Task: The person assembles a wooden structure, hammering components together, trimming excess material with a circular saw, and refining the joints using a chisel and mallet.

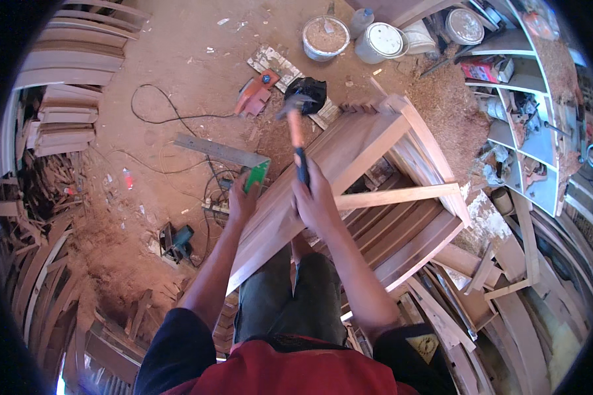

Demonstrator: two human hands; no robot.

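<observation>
My left hand [242, 197] is closed on the green handle of a try square [224, 151], whose metal blade points out to the left. In my right hand [316, 201] is a hammer [296, 130], gripped by its dark handle with the head up and away from me. Both hands are over a wooden frame [356, 158], a large piece with a wide plank side and slats inside. A light wood strip [402, 196] crosses the frame to the right of my right hand.
An orange power planer [255, 95] and a black bag [306, 93] lie beyond the frame. Buckets [326, 38] stand at the back. A green power tool [176, 242] sits on the sawdust-covered floor at left, among cables. Stacked boards [79, 46] line the left; shelves [534, 125] stand right.
</observation>
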